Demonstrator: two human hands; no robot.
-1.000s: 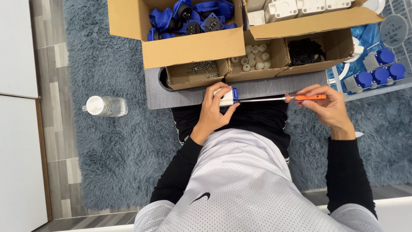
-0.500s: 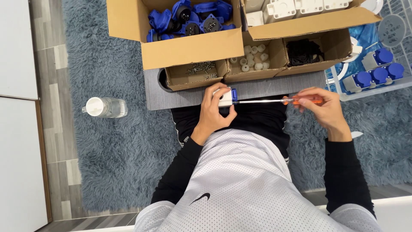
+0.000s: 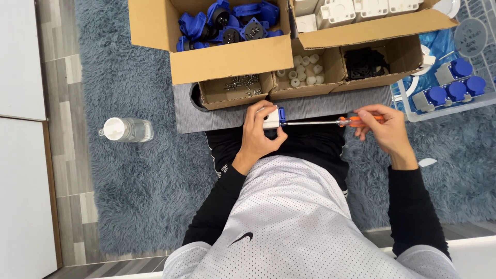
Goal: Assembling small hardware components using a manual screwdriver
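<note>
Gripping white-and-blue socket (image 3: 274, 118) in left hand (image 3: 261, 132); right hand (image 3: 385, 126) clasps orange screwdriver (image 3: 330, 122), tip at socket.

The screwdriver (image 3: 330, 122) has an orange handle and a silver shaft, and the small socket part (image 3: 274, 117) is white with a blue end. The shaggy rug (image 3: 134, 170) is grey-blue, the board (image 3: 217, 118) is dark grey with fine stripes, and the cardboard boxes (image 3: 227, 59) are plain brown with blue parts (image 3: 227, 23), white parts (image 3: 351, 10) and black parts (image 3: 364, 63) inside. The person wears black sleeves (image 3: 413, 206) and a white dotted mesh jersey (image 3: 289, 222), and the water bottle (image 3: 126, 129) is clear with a white cap.
</note>
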